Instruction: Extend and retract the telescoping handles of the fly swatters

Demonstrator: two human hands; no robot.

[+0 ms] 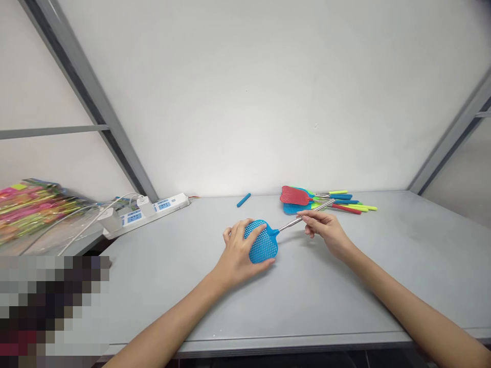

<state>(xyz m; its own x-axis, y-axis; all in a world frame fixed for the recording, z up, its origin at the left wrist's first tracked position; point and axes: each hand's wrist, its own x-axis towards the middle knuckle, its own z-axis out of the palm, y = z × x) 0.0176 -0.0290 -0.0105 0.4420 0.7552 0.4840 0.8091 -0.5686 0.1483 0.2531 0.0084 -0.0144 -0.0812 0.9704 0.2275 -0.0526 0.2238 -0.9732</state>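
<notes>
The left hand (240, 253) lies with its grip spread open across the mesh head of a blue plastic fly swatter (264, 249), on the grey surface (153, 286). The right hand (326, 230) has its grip clamped on the swatter's metal shaft (293, 223). A pile of other fly swatters (295, 196) lies beyond the blue swatter.

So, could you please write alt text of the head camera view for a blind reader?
A left hand presses a blue plastic fly swatter onto a grey table while a right hand pinches its metal handle; more swatters lie beyond.
</notes>
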